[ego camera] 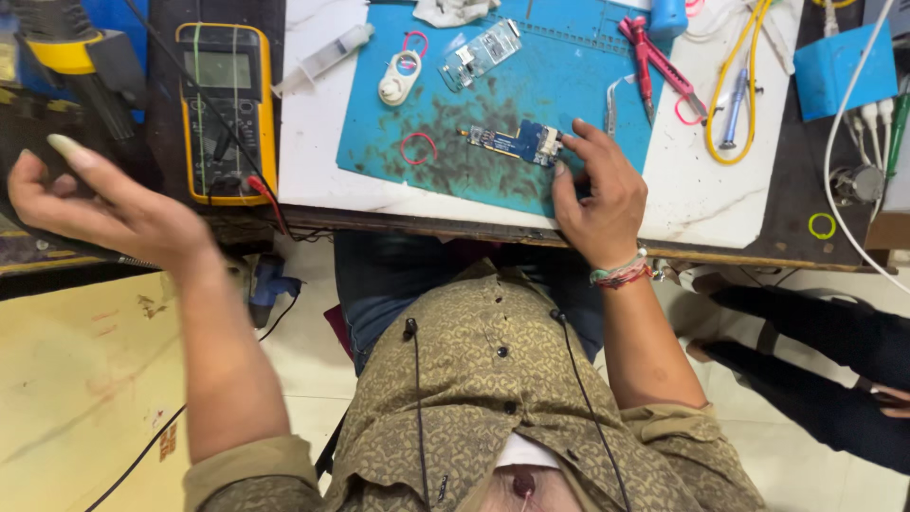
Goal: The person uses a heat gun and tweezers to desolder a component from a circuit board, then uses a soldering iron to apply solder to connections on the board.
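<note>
A small blue circuit board (519, 142) lies on a stained blue work mat (445, 161) on the white bench top. My right hand (595, 194) rests at the mat's near edge, thumb and forefinger touching the board's right end. My left hand (90, 194) hovers off to the left, away from the bench, fingers spread and holding nothing. It is nearest a yellow multimeter (227, 109).
On the mat lie a pink rubber ring (418, 148), a white round tool (400, 78), a clear board piece (481, 54) and tweezers (614, 100). Pink cutters (659, 66), a syringe (325, 59), a yellow cable (735, 85) and a blue box (844, 68) surround it. Another person's dark-clad legs (815, 351) are at the right.
</note>
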